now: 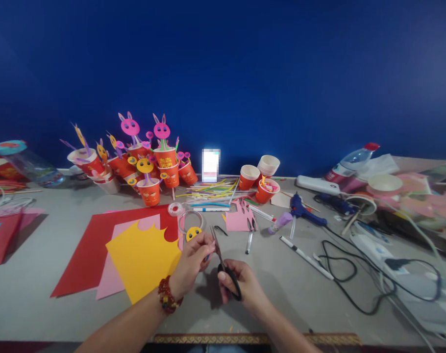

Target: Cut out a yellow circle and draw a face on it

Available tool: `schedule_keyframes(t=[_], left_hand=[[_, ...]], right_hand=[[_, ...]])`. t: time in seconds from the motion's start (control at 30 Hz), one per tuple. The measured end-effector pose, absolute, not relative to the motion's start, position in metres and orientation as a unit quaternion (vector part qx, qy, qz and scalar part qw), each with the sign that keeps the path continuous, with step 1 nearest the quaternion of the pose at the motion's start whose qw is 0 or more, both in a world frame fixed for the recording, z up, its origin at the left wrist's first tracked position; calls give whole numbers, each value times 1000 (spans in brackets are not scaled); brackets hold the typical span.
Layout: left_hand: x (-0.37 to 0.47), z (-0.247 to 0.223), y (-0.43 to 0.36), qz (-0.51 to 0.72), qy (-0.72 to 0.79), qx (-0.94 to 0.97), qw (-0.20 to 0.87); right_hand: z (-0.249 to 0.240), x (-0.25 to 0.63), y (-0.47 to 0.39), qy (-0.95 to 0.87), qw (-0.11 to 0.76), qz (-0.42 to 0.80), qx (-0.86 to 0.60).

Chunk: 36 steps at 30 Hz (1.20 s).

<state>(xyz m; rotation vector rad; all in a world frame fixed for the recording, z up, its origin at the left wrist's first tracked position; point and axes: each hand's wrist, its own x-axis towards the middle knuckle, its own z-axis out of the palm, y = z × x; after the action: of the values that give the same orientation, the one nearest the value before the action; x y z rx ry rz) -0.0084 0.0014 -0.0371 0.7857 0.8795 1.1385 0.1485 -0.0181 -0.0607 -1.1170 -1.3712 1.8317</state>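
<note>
My right hand (245, 284) grips black-handled scissors (235, 284), with fingers in the loops. Their blades point away from me and stand slightly apart beside my left fingertips. My left hand (194, 255) is closed in a pinch just left of the blades. A small bit with some blue shows at its fingers, too hidden to name. Just beyond my left hand lies a yellow paper face (193, 232), near a clear tape roll (195, 215). Left of that hand, a yellow paper sheet (145, 260) with scalloped cut-outs overlaps pink and red sheets (81, 260).
Red paper cups (150, 193) with rabbit and bug figures stand at the back left. Coloured pipe cleaners (211, 191), cut pink paper (235, 220) and a glue stick (281, 223) lie ahead. A blue glue gun (307, 213) and loose black cable (350, 245) occupy the right.
</note>
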Motion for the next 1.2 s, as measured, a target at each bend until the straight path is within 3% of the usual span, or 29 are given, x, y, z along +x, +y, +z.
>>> schedule_keyframes(t=[0.3, 0.43, 0.6, 0.73, 0.87, 1.07, 1.2], left_hand=[[-7, -35, 2, 507, 382, 335, 696], [-8, -36, 5, 497, 368, 323, 716], [-10, -40, 10, 494, 354, 246, 755], [-12, -44, 11, 485, 348, 216, 772], [-12, -49, 12, 480, 356, 209, 774], [-4, -52, 9, 451, 372, 249, 772], [3, -54, 4, 412, 368, 282, 785]], right_hand=[[-59, 150, -15, -528, 296, 656, -451], [-50, 172, -4, -591, 286, 553, -512], [-37, 211, -4, -721, 155, 257, -625], [-33, 224, -18, -738, 55, 180, -648], [-33, 224, -25, -759, 12, 111, -641], [-23, 229, -19, -785, -4, 135, -605], [-12, 219, -11, -787, 96, 208, -572]])
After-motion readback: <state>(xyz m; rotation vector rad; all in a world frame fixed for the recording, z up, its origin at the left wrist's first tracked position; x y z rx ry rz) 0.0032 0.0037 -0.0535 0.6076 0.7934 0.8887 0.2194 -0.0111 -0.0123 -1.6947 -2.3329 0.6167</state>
